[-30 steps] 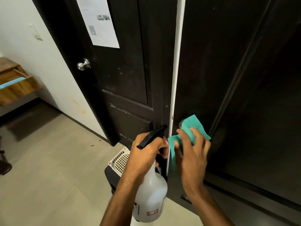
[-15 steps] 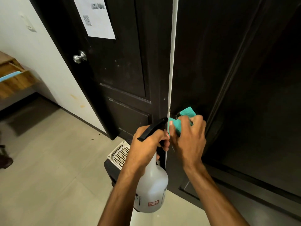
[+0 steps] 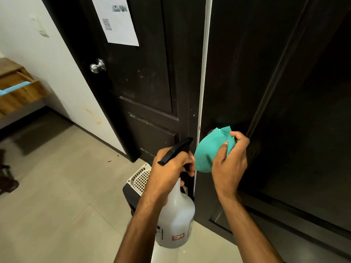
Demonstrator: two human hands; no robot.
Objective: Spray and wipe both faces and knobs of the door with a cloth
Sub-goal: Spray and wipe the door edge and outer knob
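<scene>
A dark brown door (image 3: pixel 247 73) stands open edge-on, its white edge (image 3: pixel 204 73) running down the middle of the view. My right hand (image 3: pixel 230 162) grips a teal cloth (image 3: pixel 209 149) bunched over the near face's knob, which is almost fully hidden under it. My left hand (image 3: pixel 171 169) grips the black trigger head of a translucent white spray bottle (image 3: pixel 176 221), held upright just left of the door edge. A second dark door behind carries a silver knob (image 3: pixel 97 65) and a taped paper sheet (image 3: pixel 117 21).
A white mesh-topped basket on a dark box (image 3: pixel 139 180) sits on the tiled floor at the foot of the door. A wooden drawer unit (image 3: pixel 17 88) projects from the white wall at left. Dark shoes (image 3: pixel 7 179) lie at the far left.
My right hand closed round the cloth over the knob and turned, so the cloth now bulges out to the left. The left hand with the bottle stayed in place.
</scene>
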